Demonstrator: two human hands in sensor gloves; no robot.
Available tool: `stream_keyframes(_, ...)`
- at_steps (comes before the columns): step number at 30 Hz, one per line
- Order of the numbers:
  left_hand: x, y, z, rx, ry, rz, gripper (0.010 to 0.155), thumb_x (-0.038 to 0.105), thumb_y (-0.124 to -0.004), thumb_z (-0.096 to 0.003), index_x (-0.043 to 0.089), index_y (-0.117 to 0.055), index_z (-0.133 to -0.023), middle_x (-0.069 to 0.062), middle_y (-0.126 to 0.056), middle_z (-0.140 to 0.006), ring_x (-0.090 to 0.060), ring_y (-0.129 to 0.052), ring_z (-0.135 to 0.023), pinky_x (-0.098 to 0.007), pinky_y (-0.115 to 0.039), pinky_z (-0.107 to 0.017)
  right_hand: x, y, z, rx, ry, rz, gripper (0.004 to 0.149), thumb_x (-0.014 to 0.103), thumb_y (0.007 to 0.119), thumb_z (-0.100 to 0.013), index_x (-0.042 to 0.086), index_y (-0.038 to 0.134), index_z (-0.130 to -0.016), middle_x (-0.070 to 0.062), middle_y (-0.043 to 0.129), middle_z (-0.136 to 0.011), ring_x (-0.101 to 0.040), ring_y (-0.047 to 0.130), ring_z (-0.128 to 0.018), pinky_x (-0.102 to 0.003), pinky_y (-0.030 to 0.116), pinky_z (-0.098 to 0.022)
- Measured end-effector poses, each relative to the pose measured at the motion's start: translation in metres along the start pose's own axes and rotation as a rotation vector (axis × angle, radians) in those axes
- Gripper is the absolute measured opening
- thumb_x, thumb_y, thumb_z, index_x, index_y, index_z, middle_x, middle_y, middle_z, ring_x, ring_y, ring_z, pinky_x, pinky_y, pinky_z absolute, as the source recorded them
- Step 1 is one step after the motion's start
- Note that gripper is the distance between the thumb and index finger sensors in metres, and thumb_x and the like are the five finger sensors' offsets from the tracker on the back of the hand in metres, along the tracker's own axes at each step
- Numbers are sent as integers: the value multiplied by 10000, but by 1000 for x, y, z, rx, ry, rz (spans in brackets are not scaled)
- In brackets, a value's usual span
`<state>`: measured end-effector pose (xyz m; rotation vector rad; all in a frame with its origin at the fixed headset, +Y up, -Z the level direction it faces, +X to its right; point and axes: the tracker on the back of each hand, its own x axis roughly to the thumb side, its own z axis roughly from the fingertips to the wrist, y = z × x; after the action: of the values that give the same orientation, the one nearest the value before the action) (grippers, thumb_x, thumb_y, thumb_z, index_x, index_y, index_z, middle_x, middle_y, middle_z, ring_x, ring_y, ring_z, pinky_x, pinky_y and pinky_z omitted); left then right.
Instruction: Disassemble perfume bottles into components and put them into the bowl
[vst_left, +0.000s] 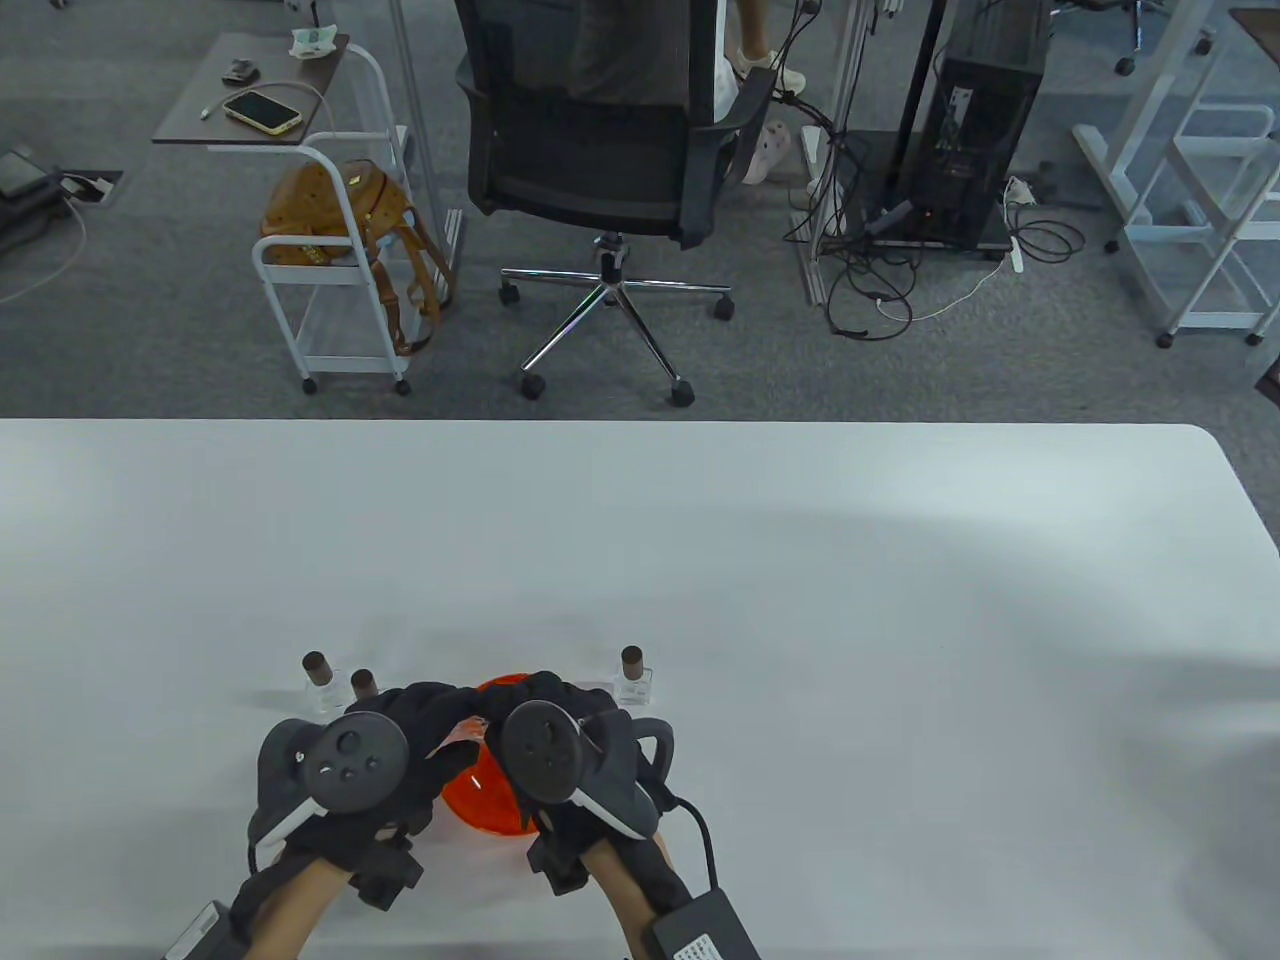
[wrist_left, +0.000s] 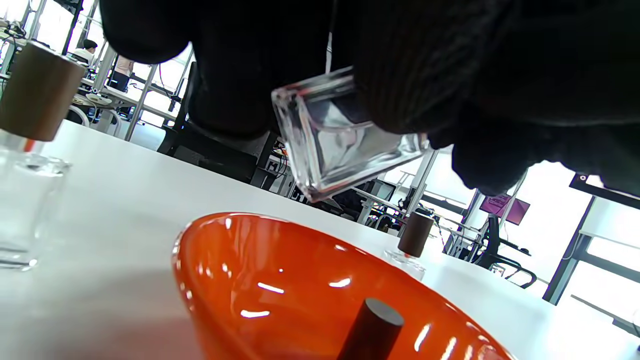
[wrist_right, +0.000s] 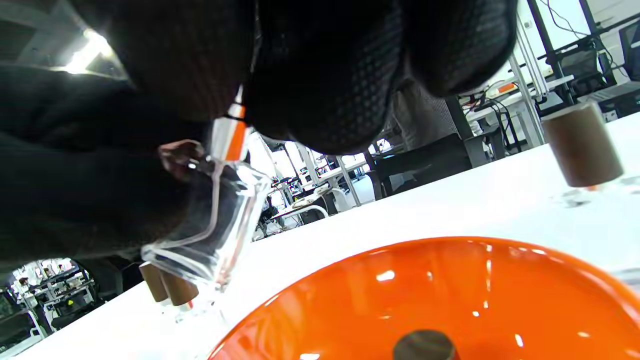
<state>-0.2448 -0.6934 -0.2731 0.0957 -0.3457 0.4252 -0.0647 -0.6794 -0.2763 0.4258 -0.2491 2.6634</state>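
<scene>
- Glass is what both hands have hold of: a small clear square glass perfume bottle (wrist_left: 345, 135), raised off the white bench (vst_left: 800, 600) and hanging just above the shiny orange plastic bowl (wrist_left: 280, 290).
- From the left wrist view, the left hand (vst_left: 360, 770) has its gloved fingers (wrist_left: 415, 75) wrapped round the bottle's body, with the flat base tipped down toward the bowl.
- The right hand (vst_left: 570, 750) closes in from the other side; its fingers (wrist_right: 325, 75) curl over the bottle's top, where an orange and white spray stem (wrist_right: 229, 135) shows under them. Whether it pinches the stem or only the neck I cannot tell.
- One dark brown cylindrical cap (wrist_left: 372, 327) already lies in the bowl, directly below the hands, so the cap of this bottle looks to be off.
- My reading is that the step in hand is freeing the sprayer from the glass body, with the bottle roughly half taken apart.
- The next move would call for a steady hold from the left hand while the right twists or pulls the sprayer, then letting both pieces drop into the bowl beneath.
- Three more capped bottles wait on the bench: two brown-capped ones (vst_left: 318, 682) just beyond the left hand, and one (vst_left: 632, 677) just beyond the right hand.
- Most of the job seems to lie ahead.
</scene>
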Motion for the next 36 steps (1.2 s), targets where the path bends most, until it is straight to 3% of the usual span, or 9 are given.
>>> stream_keyframes(2,-1,0,0,0,-1,9,527,385,-881,-425,260,-851,-936,-96,-967,-927,-343,-1007,-751,-592,-706,-639,2,0,1,-36,-4,22,438,486,815,-359,336,855,-769,56,989,-706,-82,1063,-465,-489,832,-540)
stream_keyframes(4,1,-1,0,-20,-22,20,528,388,-868,-427,258,-838,-938,-96,-991,-929,-335,-1040,-737,-586,-737,-620,5,-2,3,-106,-7,55,402,485,838,-337,328,906,-701,75,1040,-583,-57,1076,-353,-471,861,-505)
stream_keyframes(8,2,1,1,-1,-27,25,531,381,-859,-428,216,-840,-932,-101,-1019,-878,-303,-1085,-665,-569,-784,-583,5,-1,3,-50,-18,26,494,400,878,-344,309,789,-822,46,938,-775,-68,1042,-496,-483,825,-554)
stream_keyframes(14,4,1,3,-7,-45,41,543,369,-892,-409,201,-849,-924,-108,-1016,-879,-309,-1089,-663,-562,-793,-585,5,-1,4,-108,-25,60,411,483,829,-333,321,894,-706,68,1035,-577,-47,1073,-324,-460,869,-499)
stream_keyframes(19,3,4,2,30,-31,41,552,347,-930,-392,211,-847,-920,-90,-1019,-870,-280,-1095,-649,-545,-806,-582,0,-3,2,-43,-5,-36,472,412,869,-346,312,811,-804,43,946,-762,-70,1049,-483,-484,828,-550)
stream_keyframes(23,4,2,2,17,-44,31,545,357,-926,-394,214,-859,-916,-88,-1025,-866,-273,-1099,-646,-544,-811,-576,1,-3,3,-91,-20,35,408,486,811,-351,319,894,-713,69,1039,-546,-52,1068,-303,-463,869,-493)
stream_keyframes(27,3,3,2,32,-25,33,541,360,-912,-401,208,-856,-918,-94,-1027,-858,-275,-1097,-633,-551,-808,-568,0,-2,3,-35,-31,2,477,403,858,-352,315,794,-815,46,939,-766,-65,1045,-489,-479,830,-548)
stream_keyframes(32,3,2,3,11,-42,37,538,360,-915,-402,215,-857,-917,-91,-1019,-870,-282,-1087,-648,-552,-796,-579,-1,-3,2,-79,-34,24,407,486,810,-350,331,889,-718,70,1031,-571,-54,1068,-332,-465,861,-507)
stream_keyframes(36,4,3,0,44,-35,34,538,363,-907,-403,210,-854,-916,-94,-1021,-862,-277,-1090,-636,-547,-799,-578,-3,-4,2,-37,-31,-20,481,400,861,-351,316,787,-820,46,924,-783,-63,1038,-498,-479,825,-553)
